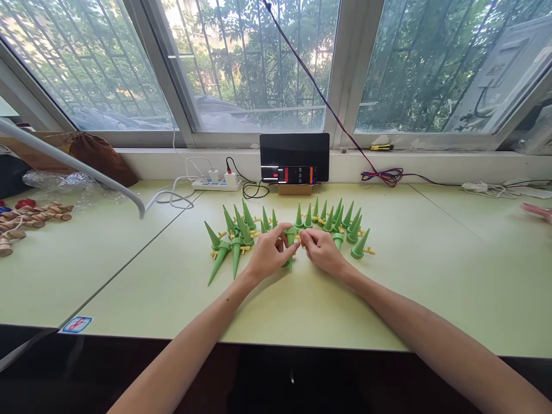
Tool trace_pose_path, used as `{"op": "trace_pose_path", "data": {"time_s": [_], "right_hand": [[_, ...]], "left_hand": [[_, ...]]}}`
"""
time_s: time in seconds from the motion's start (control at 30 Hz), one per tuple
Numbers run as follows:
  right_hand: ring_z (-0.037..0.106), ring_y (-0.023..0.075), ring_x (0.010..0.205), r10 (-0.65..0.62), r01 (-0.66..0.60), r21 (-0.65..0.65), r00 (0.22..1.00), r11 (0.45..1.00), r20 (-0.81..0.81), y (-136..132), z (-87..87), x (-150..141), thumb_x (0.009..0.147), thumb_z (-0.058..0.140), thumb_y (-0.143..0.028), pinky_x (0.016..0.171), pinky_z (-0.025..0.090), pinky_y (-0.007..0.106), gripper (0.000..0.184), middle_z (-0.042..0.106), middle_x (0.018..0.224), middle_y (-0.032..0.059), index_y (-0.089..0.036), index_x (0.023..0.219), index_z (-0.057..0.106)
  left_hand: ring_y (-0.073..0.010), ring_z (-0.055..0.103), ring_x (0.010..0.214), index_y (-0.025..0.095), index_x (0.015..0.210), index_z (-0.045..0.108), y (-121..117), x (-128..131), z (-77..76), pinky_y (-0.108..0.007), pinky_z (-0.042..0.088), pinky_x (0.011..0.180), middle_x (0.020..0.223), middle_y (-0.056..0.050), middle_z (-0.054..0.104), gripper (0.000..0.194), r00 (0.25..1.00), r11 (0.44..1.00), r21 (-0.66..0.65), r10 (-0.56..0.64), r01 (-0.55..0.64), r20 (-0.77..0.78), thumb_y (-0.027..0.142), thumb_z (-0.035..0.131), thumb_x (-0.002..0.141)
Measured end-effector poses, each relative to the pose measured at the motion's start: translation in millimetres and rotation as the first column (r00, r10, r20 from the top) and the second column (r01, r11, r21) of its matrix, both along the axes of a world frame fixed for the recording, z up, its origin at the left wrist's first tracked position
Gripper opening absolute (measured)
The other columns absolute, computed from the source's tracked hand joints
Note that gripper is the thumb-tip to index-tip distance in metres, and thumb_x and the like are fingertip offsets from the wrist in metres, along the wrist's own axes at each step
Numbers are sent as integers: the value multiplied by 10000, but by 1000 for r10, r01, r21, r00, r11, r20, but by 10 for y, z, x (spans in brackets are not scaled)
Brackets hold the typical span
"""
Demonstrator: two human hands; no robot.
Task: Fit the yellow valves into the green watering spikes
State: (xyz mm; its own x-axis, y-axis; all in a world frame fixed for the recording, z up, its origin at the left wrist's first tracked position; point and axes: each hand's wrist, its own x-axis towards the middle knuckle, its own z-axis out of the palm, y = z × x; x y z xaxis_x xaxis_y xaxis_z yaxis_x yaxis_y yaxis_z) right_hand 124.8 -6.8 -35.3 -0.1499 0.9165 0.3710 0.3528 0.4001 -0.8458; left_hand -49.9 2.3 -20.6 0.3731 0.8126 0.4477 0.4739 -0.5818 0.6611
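Observation:
My left hand (269, 253) and my right hand (321, 250) meet over the middle of the pale green table (172, 287). Both are closed in a pinch on one green cone-shaped spike (291, 237) with a small yellow part at its side. Behind and beside the hands lie several more green spikes: a group on the left (233, 238), some lying flat, and a row standing upright on the right (340, 221). One upright spike (360, 244) stands just right of my right hand.
A phone (297, 175) on a wooden stand leans against a dark screen (294, 150) at the windowsill. A white power strip (215, 183) with cables lies left of it. Wooden pieces (30, 217) and a brown bag (101, 156) sit far left. A grey tube (73, 164) crosses the left.

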Motion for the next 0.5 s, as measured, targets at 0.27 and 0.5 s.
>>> {"op": "trace_pose_path", "data": {"time_s": [0.27, 0.5], "right_hand": [[364, 114, 464, 0, 0, -35, 1000, 999, -7, -8, 22, -10, 970, 377, -548, 492, 295, 261, 521, 418, 463, -34, -216, 569, 358], [372, 113, 446, -2, 2, -64, 1000, 998, -2, -3, 22, -8, 960, 361, -595, 477, 301, 266, 570, 413, 442, -27, -217, 535, 351]], "left_hand": [[-58, 403, 483, 219, 1155, 552, -5, -1, 2, -187, 344, 494, 672, 61, 517, 351, 1000, 1000, -15, -25, 26, 16, 367, 627, 846], [-60, 399, 478, 217, 1150, 544, 0, 1, -3, -189, 342, 490, 663, 63, 511, 358, 1000, 1000, -13, -26, 26, 4, 374, 627, 839]]}}
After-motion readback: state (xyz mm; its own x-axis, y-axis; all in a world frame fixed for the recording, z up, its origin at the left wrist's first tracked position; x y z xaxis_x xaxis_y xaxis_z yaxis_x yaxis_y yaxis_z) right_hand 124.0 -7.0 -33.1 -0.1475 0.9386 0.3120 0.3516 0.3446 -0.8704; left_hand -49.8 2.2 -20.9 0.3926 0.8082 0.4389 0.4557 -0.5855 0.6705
